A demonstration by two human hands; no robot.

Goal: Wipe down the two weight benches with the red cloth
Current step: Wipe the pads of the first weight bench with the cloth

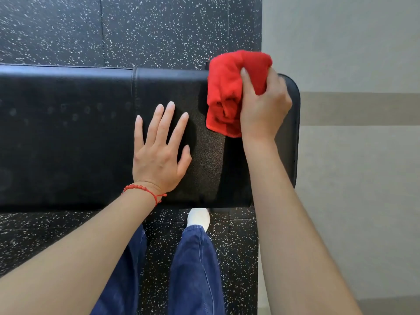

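Observation:
A black padded weight bench (68,137) runs across the view from the left edge to a rounded end at the right. My right hand (263,105) grips a bunched red cloth (227,94) and presses it on the pad near the far edge, close to the rounded end. My left hand (159,148) lies flat on the pad with fingers spread, just left of the cloth, holding nothing. A red string bracelet is on that wrist. Only one bench is in view.
Black rubber flooring with white flecks (159,28) lies beyond and in front of the bench. A pale tiled floor (363,178) begins to the right of the bench end. My legs in blue trousers and a white shoe (198,218) stand under the near edge.

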